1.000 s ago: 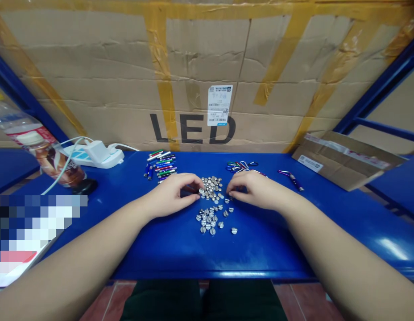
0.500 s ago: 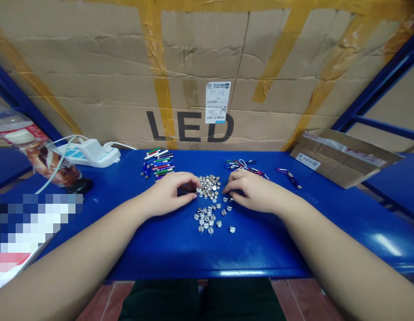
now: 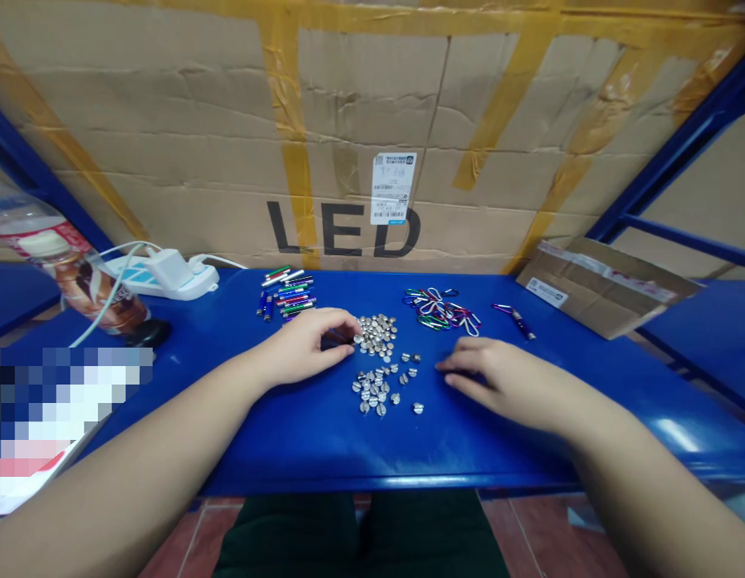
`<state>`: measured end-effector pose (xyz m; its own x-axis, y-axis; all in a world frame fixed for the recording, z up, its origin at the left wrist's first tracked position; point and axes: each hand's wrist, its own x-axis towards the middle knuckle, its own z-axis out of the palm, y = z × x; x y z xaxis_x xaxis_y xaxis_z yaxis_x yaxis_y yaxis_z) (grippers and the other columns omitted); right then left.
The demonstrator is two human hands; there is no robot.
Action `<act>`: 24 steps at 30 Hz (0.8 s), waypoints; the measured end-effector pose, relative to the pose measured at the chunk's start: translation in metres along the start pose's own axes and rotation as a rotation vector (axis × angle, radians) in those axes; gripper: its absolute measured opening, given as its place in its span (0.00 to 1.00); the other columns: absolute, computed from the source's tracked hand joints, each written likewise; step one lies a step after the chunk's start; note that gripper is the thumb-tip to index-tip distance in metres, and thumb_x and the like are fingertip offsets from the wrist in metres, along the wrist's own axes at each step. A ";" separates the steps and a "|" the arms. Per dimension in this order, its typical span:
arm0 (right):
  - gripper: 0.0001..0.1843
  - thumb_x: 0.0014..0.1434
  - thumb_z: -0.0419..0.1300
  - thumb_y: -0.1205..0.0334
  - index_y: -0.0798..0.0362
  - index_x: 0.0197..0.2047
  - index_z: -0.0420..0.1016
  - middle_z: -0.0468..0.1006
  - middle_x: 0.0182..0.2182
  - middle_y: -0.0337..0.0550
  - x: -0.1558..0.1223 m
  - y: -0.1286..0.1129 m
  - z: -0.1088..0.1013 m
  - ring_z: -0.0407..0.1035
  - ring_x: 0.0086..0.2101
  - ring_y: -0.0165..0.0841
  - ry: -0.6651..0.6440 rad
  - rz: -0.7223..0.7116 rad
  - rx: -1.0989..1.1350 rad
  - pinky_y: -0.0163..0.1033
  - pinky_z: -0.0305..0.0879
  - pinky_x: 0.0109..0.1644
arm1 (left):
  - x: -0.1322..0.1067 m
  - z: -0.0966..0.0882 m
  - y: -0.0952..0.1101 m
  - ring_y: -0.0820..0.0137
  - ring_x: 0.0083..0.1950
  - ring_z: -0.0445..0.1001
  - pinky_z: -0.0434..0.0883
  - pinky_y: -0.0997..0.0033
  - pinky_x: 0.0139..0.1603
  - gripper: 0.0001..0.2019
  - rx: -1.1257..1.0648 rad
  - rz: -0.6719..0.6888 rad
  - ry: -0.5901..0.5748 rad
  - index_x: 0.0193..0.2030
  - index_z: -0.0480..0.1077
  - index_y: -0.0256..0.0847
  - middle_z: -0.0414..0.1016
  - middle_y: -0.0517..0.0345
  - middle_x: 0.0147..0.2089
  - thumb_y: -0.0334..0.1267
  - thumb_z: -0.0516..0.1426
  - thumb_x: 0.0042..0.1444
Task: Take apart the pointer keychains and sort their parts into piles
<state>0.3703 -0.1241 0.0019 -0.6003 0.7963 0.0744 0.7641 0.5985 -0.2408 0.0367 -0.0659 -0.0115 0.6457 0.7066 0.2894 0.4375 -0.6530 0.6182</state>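
Little silver screws (image 3: 372, 391) lie in a loose bunch on the blue table (image 3: 469, 457), and I see a heap of round silver caps (image 3: 376, 335) just above them. The left hand (image 3: 303, 349) is half curled, with its fingertips (image 3: 348, 327) touching the edge of the heap. I can't tell if it holds something dark. The right hand (image 3: 498, 381) is open and low, near the screws, and I see nothing in it. Colored clips (image 3: 440, 311) and little pens (image 3: 287, 295) lie farther up.
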 end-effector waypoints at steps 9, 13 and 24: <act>0.16 0.64 0.67 0.53 0.44 0.55 0.79 0.80 0.48 0.53 -0.089 -0.047 0.042 0.76 0.48 0.47 0.317 -0.123 0.012 0.53 0.79 0.49 | 0.000 0.000 0.007 0.64 0.48 0.81 0.80 0.59 0.52 0.08 -0.004 0.011 -0.034 0.48 0.75 0.42 0.81 0.53 0.48 0.38 0.61 0.62; 0.11 0.66 0.62 0.67 0.42 0.48 0.79 0.80 0.40 0.47 -0.097 -0.050 0.057 0.77 0.42 0.41 0.397 -0.132 0.079 0.56 0.73 0.59 | 0.000 0.002 0.006 0.64 0.48 0.81 0.80 0.57 0.53 0.08 -0.016 0.006 -0.032 0.48 0.75 0.42 0.81 0.52 0.49 0.38 0.61 0.62; 0.09 0.66 0.62 0.74 0.51 0.45 0.77 0.80 0.36 0.45 -0.048 -0.061 0.025 0.74 0.36 0.34 0.504 -0.300 0.273 0.39 0.74 0.40 | 0.001 0.004 0.011 0.65 0.50 0.81 0.80 0.61 0.55 0.08 -0.136 0.010 -0.059 0.47 0.76 0.39 0.81 0.52 0.49 0.34 0.62 0.61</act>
<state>0.3462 -0.2009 -0.0112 -0.5430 0.5813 0.6060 0.4530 0.8105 -0.3714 0.0451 -0.0734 -0.0072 0.6868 0.6806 0.2553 0.3446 -0.6141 0.7100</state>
